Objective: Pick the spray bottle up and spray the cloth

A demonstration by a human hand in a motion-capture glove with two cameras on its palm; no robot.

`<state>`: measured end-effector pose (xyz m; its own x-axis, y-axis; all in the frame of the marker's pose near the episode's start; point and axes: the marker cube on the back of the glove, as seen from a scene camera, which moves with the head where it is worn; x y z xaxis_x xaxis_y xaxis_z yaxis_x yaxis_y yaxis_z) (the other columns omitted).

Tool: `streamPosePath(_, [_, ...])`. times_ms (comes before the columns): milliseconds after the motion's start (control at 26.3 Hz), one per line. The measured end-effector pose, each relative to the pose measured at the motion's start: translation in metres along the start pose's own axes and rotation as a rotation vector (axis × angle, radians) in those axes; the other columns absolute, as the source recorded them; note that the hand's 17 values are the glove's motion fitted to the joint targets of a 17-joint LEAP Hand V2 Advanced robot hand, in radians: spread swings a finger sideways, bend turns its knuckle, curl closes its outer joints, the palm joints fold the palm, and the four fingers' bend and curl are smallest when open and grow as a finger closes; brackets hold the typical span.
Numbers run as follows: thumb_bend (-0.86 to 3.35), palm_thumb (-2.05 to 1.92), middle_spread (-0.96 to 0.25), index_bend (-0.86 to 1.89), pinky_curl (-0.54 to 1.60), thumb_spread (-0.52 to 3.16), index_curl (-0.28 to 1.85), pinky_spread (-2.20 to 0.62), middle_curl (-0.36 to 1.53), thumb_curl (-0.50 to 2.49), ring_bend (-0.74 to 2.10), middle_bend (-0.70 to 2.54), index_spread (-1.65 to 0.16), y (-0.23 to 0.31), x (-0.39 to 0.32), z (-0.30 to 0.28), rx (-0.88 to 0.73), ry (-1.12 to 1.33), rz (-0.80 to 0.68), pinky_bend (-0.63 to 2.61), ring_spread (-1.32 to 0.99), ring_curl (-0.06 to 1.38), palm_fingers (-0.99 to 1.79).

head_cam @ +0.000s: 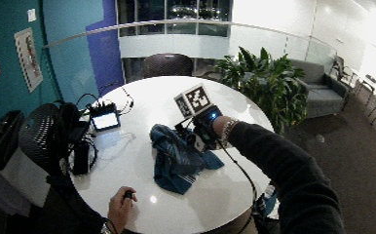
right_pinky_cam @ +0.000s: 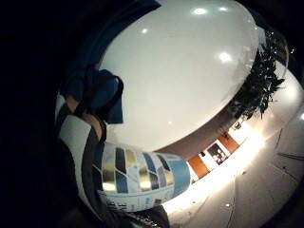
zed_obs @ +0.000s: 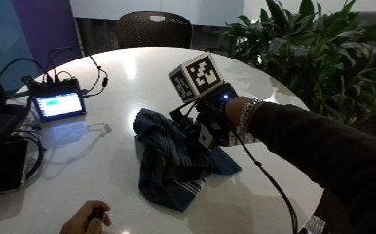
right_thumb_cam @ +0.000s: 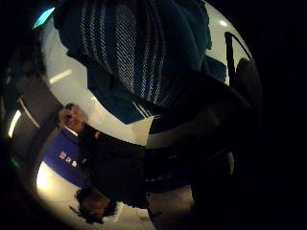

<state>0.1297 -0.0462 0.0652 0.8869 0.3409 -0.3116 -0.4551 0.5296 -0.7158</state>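
Note:
A dark blue striped cloth (zed_obs: 172, 161) lies crumpled in the middle of the round white table (zed_obs: 142, 68). My gloved right hand (zed_obs: 211, 119) hovers at the cloth's right edge, fingers curled round a spray bottle (zed_obs: 207, 136) that points down toward the fabric. In the little finger side palm view the bottle (right_pinky_cam: 137, 178), with its blue, gold and white label, sits right against the palm, and the cloth (right_pinky_cam: 102, 95) lies just beyond it. The thumb side palm view looks onto the cloth's white stripes (right_thumb_cam: 134, 48). The wide outside view has the hand (head_cam: 204, 126) over the cloth (head_cam: 178, 158).
A small lit screen device (zed_obs: 58, 105) with cables stands at the table's left, and a dark phone (zed_obs: 6, 168) lies nearer the edge. A bare left hand (zed_obs: 87, 222) rests at the front edge holding something small. A chair (zed_obs: 154, 29) and a leafy plant (zed_obs: 311, 53) stand behind.

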Motion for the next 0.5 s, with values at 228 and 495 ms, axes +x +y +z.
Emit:
streamPosePath(228, [-0.03, 0.96, -0.25, 0.24, 0.4, 0.34, 0.58, -0.27, 0.5, 0.72, 0.55, 0.47, -0.29, 0.003, 0.009, -0.007, 0.008, -0.011, 0.023, 0.49, -0.2, 0.45, 1.32])
streamPosePath(495, [-0.03, 0.96, -0.25, 0.23, 0.4, 0.34, 0.59, -0.27, 0.51, 0.73, 0.55, 0.47, -0.3, 0.028, 0.016, -0.051, 0.171, -0.19, -0.051, 0.49, -0.2, 0.45, 1.32])
